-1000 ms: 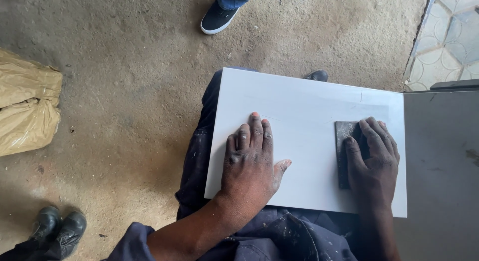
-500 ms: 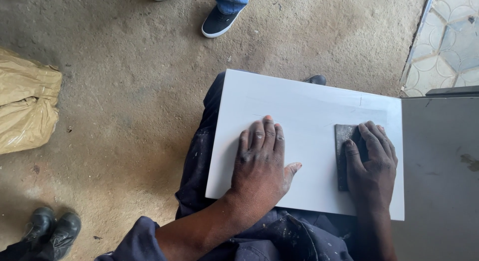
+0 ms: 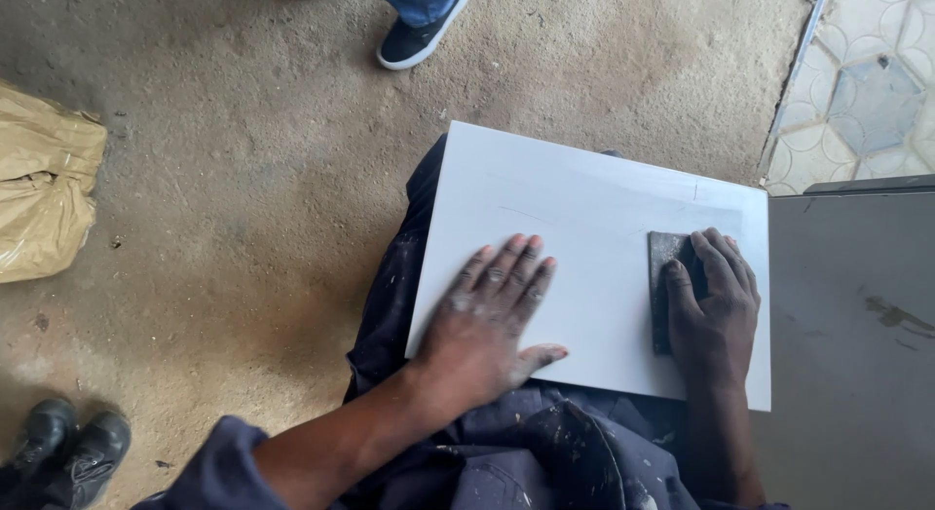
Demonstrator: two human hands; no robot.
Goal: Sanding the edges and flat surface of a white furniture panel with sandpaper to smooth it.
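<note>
White board (image 3: 575, 227) across the person's lap; left hand (image 3: 492, 315) flat on it, fingers spread, right hand (image 3: 716, 310) gripping dark sanding block (image 3: 664, 257) near its right edge.

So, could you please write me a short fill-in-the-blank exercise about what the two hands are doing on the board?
1. The left hand lies flat on a ____ board.
2. The right hand presses a dark sanding ____.
3. The board rests on the person's ____.

Missing words: white; block; lap
</note>
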